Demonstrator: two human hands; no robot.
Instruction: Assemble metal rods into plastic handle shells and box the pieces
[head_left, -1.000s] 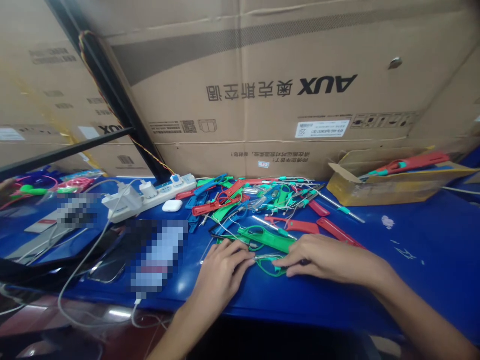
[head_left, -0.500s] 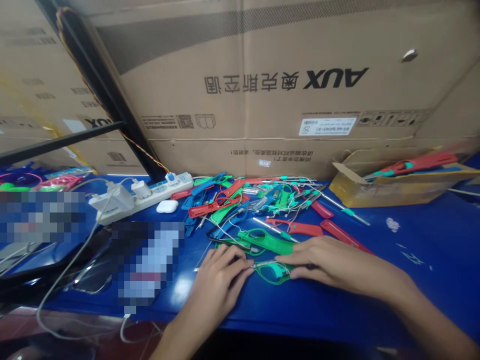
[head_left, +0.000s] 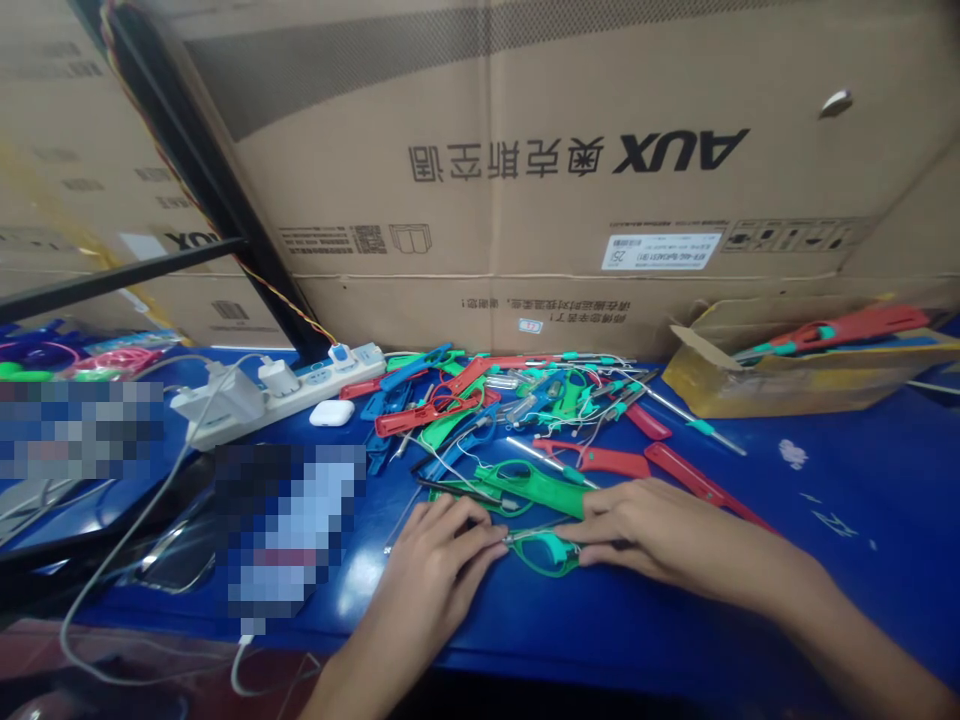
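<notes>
Low over the front of the blue table I hold a green lighter casing (head_left: 545,572) between my hands, with a teal trigger (head_left: 559,549) set in its loop. My left hand (head_left: 442,555) pinches the left end, where a thin metal tube lies. From the right, my right hand (head_left: 634,525) grips the other end with thumb and fingers, hiding much of the handle. Just behind lies another green casing (head_left: 551,488). Beyond it spreads a pile of red, blue and green lighter casings, with a red casing (head_left: 600,458) and metal rods among white wires.
A cardboard box (head_left: 795,390) with lighters in it stands at right. At left are a power strip (head_left: 292,397) with plugs, a white earbud case (head_left: 332,413) and a phone (head_left: 300,540) on a cable. A large carton (head_left: 510,90) forms the back wall.
The view has shifted slightly. My hands stay on the green casing, and my right fingers have moved a little along it.
</notes>
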